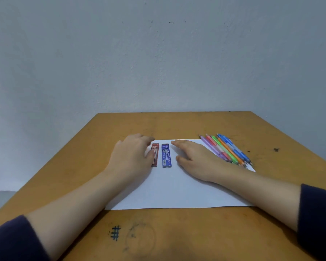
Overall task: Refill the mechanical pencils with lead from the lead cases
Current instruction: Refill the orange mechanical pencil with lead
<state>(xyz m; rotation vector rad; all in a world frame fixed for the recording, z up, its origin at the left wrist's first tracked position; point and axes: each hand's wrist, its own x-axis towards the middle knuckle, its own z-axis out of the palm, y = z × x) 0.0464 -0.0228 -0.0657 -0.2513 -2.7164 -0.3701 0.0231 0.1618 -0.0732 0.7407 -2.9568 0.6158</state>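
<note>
Two lead cases lie side by side on a white sheet of paper (177,189): a red case (155,154) and a blue case (166,155). My left hand (131,157) rests flat just left of the red case, its thumb touching the case's edge. To the right of the blue case my right hand (196,160) lies flat on the paper, fingers straight, holding nothing. Several mechanical pencils (226,148) in purple, pink, green, orange and blue lie in a row at the paper's far right corner, beyond my right hand.
The wooden table (177,234) has ink marks near its front edge and dark spots at the right. A plain wall stands right behind the table's far edge. The table drops off at left and right.
</note>
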